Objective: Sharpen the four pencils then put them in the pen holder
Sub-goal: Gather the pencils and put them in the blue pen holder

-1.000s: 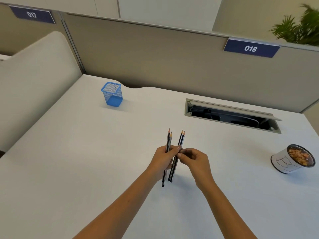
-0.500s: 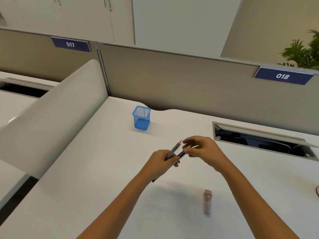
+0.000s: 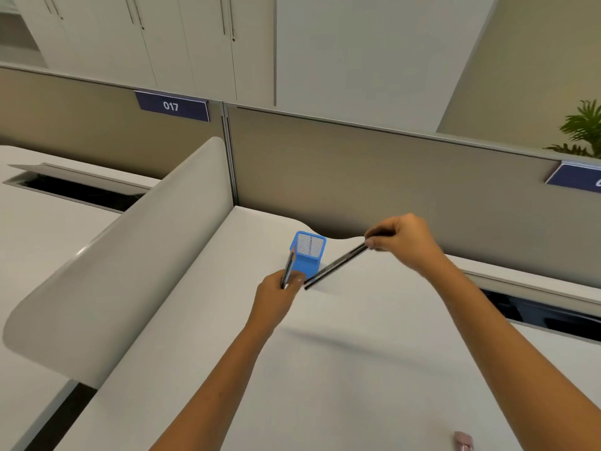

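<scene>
White desk [image 3: 325, 369], divider label [image 3: 171, 106] "017" — our left hand [image 3: 276, 299] grips upright pencils [image 3: 288, 266] before the blue mesh pen holder [image 3: 307, 255]; our right hand [image 3: 403, 240] pinches slanted pencils [image 3: 335, 267] — pink object [image 3: 463, 445] nearby.

Both bare forearms rise from the lower frame toward centre. Left hand [image 3: 277, 293], fist closed around pencils [image 3: 287, 268], sits at centre; right hand [image 3: 401, 239], higher and rightward, pinches two pencils [image 3: 335, 265] by fingertips.
</scene>
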